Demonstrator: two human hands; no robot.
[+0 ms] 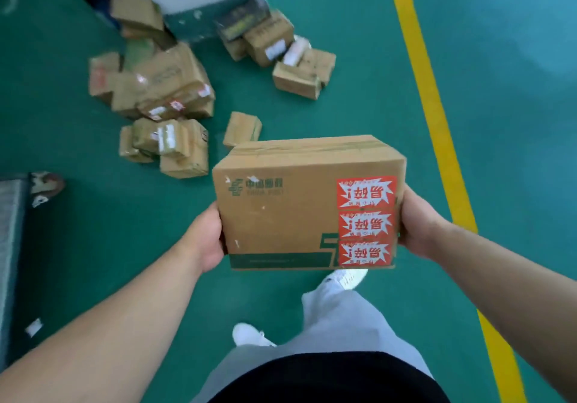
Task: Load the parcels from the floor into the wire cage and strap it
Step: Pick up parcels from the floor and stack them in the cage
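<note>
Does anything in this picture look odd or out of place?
The three red stickers on the carried box stand upside down against its printed logo. Beyond, parcels lie tumbled on the floor.

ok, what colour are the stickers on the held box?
Stickers: red with white starbursts, on the box; head view.

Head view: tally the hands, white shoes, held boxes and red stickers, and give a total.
Hands: 2, left hand, right hand
White shoes: 2
Held box: 1
Red stickers: 3
Total: 8
</note>
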